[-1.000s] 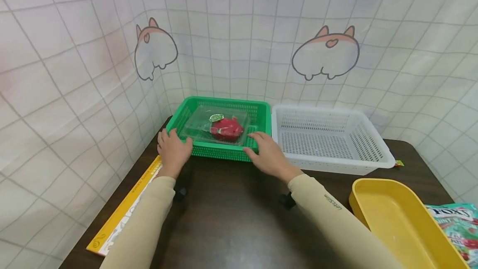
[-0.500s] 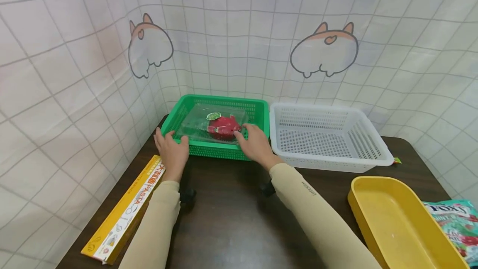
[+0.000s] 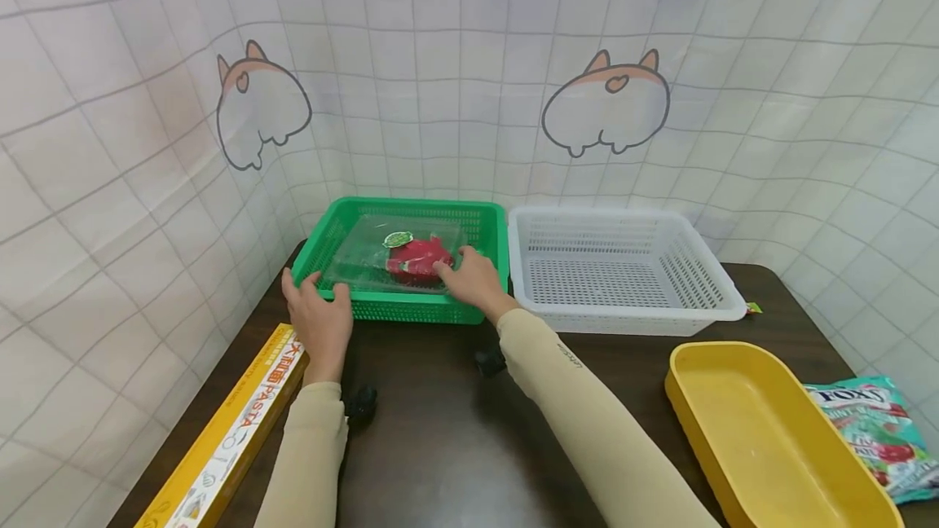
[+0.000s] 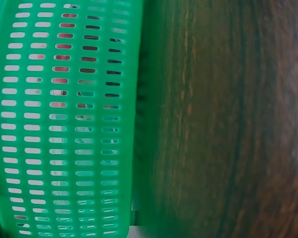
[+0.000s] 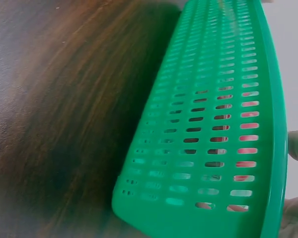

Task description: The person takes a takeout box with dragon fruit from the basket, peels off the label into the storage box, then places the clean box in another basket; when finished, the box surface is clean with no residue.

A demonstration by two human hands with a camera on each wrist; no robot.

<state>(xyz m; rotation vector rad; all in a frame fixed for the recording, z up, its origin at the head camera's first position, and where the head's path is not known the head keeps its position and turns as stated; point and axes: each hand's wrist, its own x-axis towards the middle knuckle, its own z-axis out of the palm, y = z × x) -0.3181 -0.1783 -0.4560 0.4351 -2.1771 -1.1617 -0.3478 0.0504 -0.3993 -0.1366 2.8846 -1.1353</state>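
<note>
A green plastic basket (image 3: 411, 310) stands at the back left of the table. In it lies a clear plastic box (image 3: 359, 247) with a green label and a red fruit (image 3: 416, 259), seemingly a dragon fruit. My left hand (image 3: 320, 324) is at the basket's front left corner, fingers and thumb spread over the rim. My right hand (image 3: 478, 282) reaches across the front rim to the right end of the box, thumb over the fruit and fingers apart from it. Both wrist views mostly show the slotted basket wall (image 4: 72, 124); a little of the right fingers (image 5: 297, 146) appears past the rim.
Close on the right stands a white basket (image 3: 623, 323). A yellow tray (image 3: 763, 430) and a teal FOX'S bag (image 3: 873, 430) are at the front right. Along the left edge lies a long yellow pasta box (image 3: 227, 430). A tiled-pattern curtain (image 3: 440, 104) rises behind.
My right hand has moved left and over the rim to the box and fruit. My left hand stays at the basket's corner. The camera view has shifted slightly rightward.
</note>
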